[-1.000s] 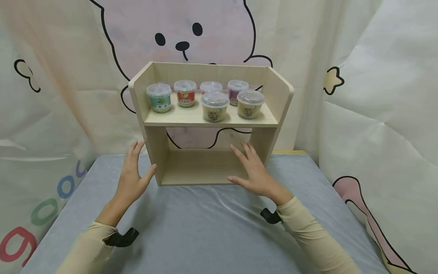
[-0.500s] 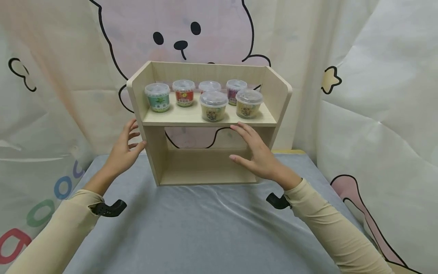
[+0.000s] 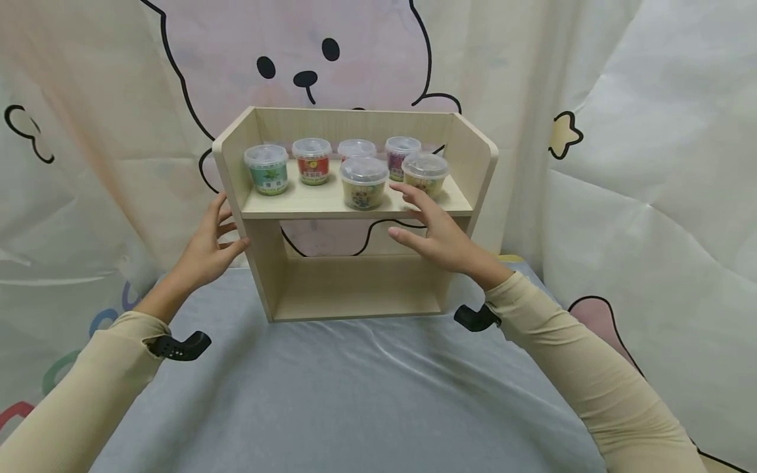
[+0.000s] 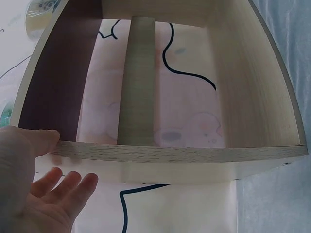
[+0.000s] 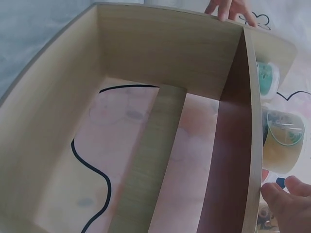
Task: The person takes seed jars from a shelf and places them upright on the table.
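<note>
In the head view, a small pale wooden two-tier shelf (image 3: 361, 215) stands on the cloth. My left hand (image 3: 207, 249) rests at its left side panel. The left wrist view shows that hand's thumb (image 4: 46, 141) on the panel's front edge, its loosely bent fingers (image 4: 68, 191) along the outer face. My right hand (image 3: 440, 236) is before the upper board, fingers and thumb spread, holding nothing. Its fingertips partly overlap the front right lidded plastic cup (image 3: 424, 172). Left of them sits another yellowish cup (image 3: 363, 187) with a clear domed lid.
Along the board stand a green-labelled cup (image 3: 269, 172), a red-labelled cup (image 3: 312, 163), a partly hidden cup (image 3: 357, 147) and a purple-labelled cup (image 3: 402, 156). Blue-grey cloth covers the table (image 3: 349, 387). A printed curtain (image 3: 503, 79) hangs behind and at the sides.
My left hand has moved up and left, from before the shelf to its left panel. My right hand has risen from the lower opening to the front right cup. The view has shifted slightly.
</note>
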A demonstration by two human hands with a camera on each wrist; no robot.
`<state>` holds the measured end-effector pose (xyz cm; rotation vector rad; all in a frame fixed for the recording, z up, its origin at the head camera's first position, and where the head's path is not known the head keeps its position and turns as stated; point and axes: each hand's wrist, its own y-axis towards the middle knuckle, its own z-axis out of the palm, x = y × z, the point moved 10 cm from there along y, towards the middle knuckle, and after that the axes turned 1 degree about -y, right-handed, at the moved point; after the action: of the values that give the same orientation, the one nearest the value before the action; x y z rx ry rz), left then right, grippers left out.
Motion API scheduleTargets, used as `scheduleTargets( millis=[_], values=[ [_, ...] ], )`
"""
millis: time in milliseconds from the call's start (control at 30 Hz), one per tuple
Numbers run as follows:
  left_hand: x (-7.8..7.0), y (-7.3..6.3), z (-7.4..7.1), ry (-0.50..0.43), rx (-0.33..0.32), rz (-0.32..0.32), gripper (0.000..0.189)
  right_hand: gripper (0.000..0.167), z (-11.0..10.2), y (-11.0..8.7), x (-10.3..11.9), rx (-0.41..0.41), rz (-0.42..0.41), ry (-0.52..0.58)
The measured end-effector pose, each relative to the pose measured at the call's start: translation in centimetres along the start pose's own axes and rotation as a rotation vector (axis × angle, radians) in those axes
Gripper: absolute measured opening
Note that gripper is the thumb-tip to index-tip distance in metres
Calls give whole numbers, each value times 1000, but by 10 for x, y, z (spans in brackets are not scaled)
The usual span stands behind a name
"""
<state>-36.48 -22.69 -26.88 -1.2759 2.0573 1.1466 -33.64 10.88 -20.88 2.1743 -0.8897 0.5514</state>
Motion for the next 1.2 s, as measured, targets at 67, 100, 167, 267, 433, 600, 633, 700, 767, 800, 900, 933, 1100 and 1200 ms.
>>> scheduleTargets(
  millis=[67, 100, 167, 267, 433, 600, 633, 700, 767, 800, 900, 933, 1100, 1200],
  values=[
    [0, 2, 1, 0, 6, -6, 96, 70, -1, 5, -2, 3, 33, 50],
    [1, 3, 1, -2, 8, -11, 96, 69, -1, 7, -3, 4, 45, 71],
    [1, 5, 1, -6, 14, -16, 95, 68, -2, 12, -4, 6, 64, 109],
    [1, 8, -1, -5, 19, -30, 95, 67, -3, 19, -3, 8, 89, 142],
    [1, 12, -4, 34, 15, -40, 95, 69, -3, 31, -5, 21, 134, 172],
    [-4, 14, -3, 78, 42, -50, 96, 72, -2, 43, -12, 31, 178, 214],
    [-4, 14, -2, 86, 48, -55, 96, 72, -1, 45, -13, 34, 185, 227],
    [-4, 14, -2, 106, 55, -72, 97, 72, 2, 50, -15, 42, 195, 259],
    [-4, 14, -2, 123, 60, -86, 97, 72, 5, 56, -15, 49, 202, 289],
    [-4, 14, -2, 127, 64, -93, 97, 71, 6, 59, -15, 55, 203, 303],
    [-5, 14, -2, 144, 74, -105, 97, 72, 10, 67, -15, 66, 226, 323],
    [-5, 14, -2, 146, 79, -107, 96, 72, 11, 69, -16, 72, 236, 320],
    [-7, 15, 0, 156, 105, -108, 94, 73, 13, 78, -21, 82, 296, 291],
    [-8, 17, 1, 155, 113, -106, 93, 72, 13, 81, -24, 84, 318, 303]
  ],
)
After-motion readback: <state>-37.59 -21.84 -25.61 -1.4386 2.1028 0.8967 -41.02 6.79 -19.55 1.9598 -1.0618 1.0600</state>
